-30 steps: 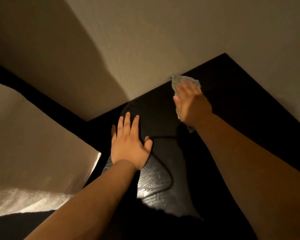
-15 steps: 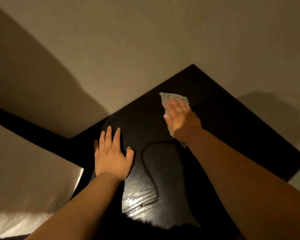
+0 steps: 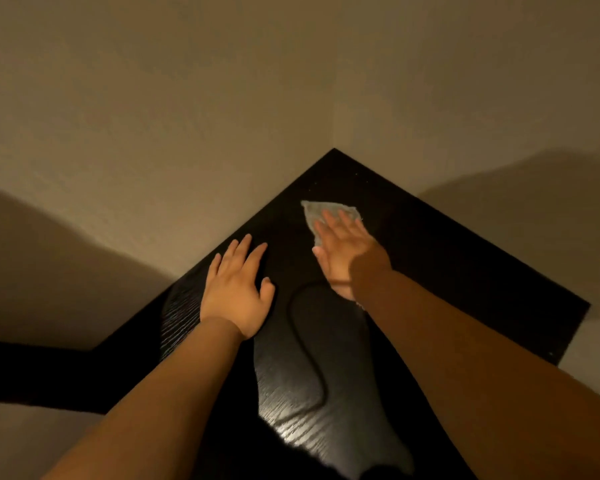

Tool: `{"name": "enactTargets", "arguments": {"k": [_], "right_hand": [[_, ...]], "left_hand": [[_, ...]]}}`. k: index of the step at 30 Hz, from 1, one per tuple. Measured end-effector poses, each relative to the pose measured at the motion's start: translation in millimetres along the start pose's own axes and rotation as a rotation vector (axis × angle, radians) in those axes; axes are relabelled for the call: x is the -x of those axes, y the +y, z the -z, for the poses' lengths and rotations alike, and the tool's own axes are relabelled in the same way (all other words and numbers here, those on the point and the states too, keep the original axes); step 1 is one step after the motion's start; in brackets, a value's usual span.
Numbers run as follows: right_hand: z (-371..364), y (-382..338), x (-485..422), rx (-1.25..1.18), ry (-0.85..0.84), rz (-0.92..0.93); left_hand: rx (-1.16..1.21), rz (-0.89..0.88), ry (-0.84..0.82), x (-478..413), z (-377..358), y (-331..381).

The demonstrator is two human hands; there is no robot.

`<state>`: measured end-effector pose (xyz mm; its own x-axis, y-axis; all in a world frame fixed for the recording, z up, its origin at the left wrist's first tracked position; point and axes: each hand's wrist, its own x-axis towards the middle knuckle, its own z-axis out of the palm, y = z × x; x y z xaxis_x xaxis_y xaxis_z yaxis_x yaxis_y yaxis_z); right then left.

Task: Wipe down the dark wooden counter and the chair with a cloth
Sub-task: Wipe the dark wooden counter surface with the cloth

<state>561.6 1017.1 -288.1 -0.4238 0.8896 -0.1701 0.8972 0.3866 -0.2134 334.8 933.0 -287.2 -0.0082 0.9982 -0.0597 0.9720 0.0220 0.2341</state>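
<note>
Two beige walls [image 3: 187,116] (lightly textured) meet in a corner [image 3: 333,98], crossed by soft shadows [image 3: 49,271].

Entry: legible markings. Count: nil. I can read no text, label, brand, number or sign on the dark surface [image 3: 465,271], the cloth [image 3: 321,211] or the wall [image 3: 187,116].
</note>
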Motion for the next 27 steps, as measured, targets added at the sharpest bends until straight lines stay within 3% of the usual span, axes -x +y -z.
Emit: {"name": "enactTargets", "arguments": {"k": [4, 6, 9, 11, 13, 15, 18, 21, 24, 27], "right_hand": [[0, -3, -4, -0.051, 0.088, -0.12], [-8, -28, 11, -0.088, 0.128, -0.034], [-16, -39, 33, -0.059, 0.026, 0.195], [-12, -26, 27, -0.082, 0.013, 0.239], [-7, -4, 7, -0.064, 0.086, 0.161], [3, 13, -15, -0.049, 0.056, 0.033], [7, 5, -24, -0.059, 0.096, -0.089], [-7, -29, -5, -0.074, 0.087, 0.096], [-2, -29, 0, -0.062, -0.027, 0.292], [13, -3, -32, 0.006, -0.043, 0.184]], "left_hand": [[-0.018, 0.009, 0.003, -2, -3, -2], [-0.025, 0.012, -0.002, -3, -3, -1], [-0.028, 0.021, -0.006, -4, -3, 0], [-0.031, 0.031, -0.003, -5, -3, 0], [-0.044, 0.046, -0.007, -6, -3, 0], [-0.051, 0.055, -0.013, -5, -2, 2], [-0.051, 0.051, -0.012, -6, -1, 2], [-0.052, 0.051, -0.02, -5, -2, 0], [-0.051, 0.045, -0.025, -7, -2, 0], [-0.052, 0.046, -0.026, -7, -2, 0]]}}
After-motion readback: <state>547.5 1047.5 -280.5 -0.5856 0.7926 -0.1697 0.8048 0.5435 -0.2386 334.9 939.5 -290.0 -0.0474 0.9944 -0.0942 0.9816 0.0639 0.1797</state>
